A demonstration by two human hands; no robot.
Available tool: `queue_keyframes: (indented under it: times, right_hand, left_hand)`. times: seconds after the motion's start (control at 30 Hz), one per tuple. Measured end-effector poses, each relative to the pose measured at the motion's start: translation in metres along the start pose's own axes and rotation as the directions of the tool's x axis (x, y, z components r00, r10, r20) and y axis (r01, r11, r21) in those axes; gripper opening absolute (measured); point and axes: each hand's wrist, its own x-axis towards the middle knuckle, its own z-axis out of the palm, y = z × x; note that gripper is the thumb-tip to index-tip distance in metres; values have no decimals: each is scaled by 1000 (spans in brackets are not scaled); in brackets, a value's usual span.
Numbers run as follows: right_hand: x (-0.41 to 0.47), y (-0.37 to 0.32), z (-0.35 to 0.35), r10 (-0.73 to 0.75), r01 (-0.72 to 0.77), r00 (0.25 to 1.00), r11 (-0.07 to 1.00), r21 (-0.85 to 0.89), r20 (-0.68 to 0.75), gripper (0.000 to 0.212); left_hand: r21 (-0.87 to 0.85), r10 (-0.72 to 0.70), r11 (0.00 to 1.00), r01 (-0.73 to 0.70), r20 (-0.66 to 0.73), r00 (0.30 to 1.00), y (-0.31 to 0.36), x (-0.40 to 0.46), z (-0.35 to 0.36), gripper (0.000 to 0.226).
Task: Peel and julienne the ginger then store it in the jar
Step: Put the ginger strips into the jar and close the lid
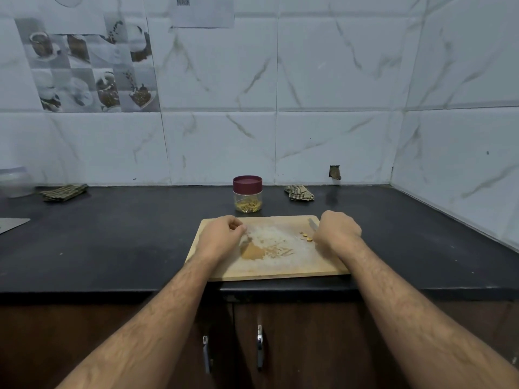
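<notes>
A wooden cutting board [280, 268] lies at the counter's front edge. On it are thin ginger strips [276, 249], a brown wet patch [251, 252] and a few small ginger bits [306, 237]. My left hand [222, 234] rests on the board's left part with fingers curled, pinching what looks like a small ginger piece. My right hand [338, 228] grips a knife [313, 223]; only part of the blade shows past my fingers. Behind the board stands a clear jar [247, 202] with a maroon lid [247, 183] on it and ginger strips inside.
The black counter [126, 242] meets a tiled wall at the back and right. A folded cloth [63, 192] lies at the back left, a crumpled cloth [299, 192] right of the jar. A clear container [15, 181] stands far left. Cabinet handles [259, 343] hang below.
</notes>
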Motion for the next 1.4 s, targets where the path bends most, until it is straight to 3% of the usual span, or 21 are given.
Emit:
queue_keyframes:
  times: [0.17,0.37,0.5,0.7,0.8,0.9,1.1,1.2,1.4]
  right_hand:
    - [30,-16,-17,-71,83,992,990,112,-107,16]
    - [73,-66,-27,-243,270,961,923,275,-128,8]
    - [109,-98,-18,-323,353,935,879,320,-145,20]
    - [140,-131,-5,-335,373,928,806,459,-164,12]
    - [134,-117,7,-314,373,928,799,471,-202,8]
    - [123,-86,18,-255,321,945,836,445,-204,9]
    - [85,-25,24,-54,64,998,964,259,-45,20]
    - [63,-5,28,54,-61,998,981,183,40,22]
    - [31,14,24,205,-215,976,953,215,68,16]
  left_hand:
    - [-8,7,1000,-7,-12,1000,-9,20,-7,22]
    - [27,19,999,-19,25,1000,-23,48,-8,25]
    - [58,29,998,-34,92,995,-34,66,-7,29]
    - [115,23,993,-41,150,988,-42,85,-9,28]
    - [220,7,975,-20,58,998,-51,82,-15,25]
    - [246,-44,968,55,-51,998,-56,76,-24,23]
    - [458,-313,843,283,-11,950,-47,56,-32,45]
    - [465,-357,825,322,-14,934,-41,45,-32,50]
    - [441,-367,836,327,5,930,-28,25,-35,50]
